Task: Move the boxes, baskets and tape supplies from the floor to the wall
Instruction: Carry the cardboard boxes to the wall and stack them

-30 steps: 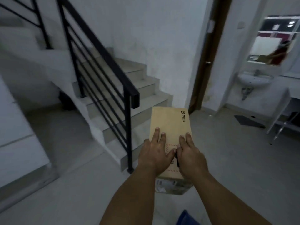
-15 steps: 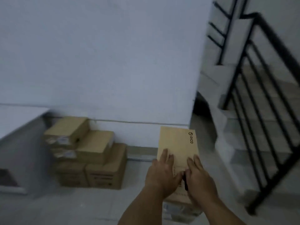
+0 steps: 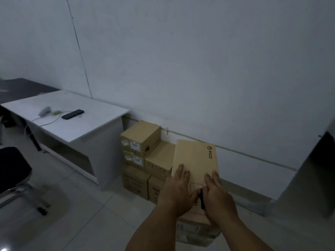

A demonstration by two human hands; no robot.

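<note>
Resting flat on PICO box, left hand, right hand, fingers straight, uncurled

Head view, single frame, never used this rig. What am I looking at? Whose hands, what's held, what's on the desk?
There is no machine here. A person wears a wide-angle camera on the head, looking forward and down, so you see their own arms from above. The left hand and right hand are on a brown cardboard box printed PICO. Their fingers lie straight along its top. The thumbs meet at a dark part between the hands, and how they grip it is unclear. Ahead, more cardboard boxes are stacked on the floor against the white wall, beside a white desk. On the desk lie a dark remote-like handset and a small white device. A black chair sits at the left edge.
</note>
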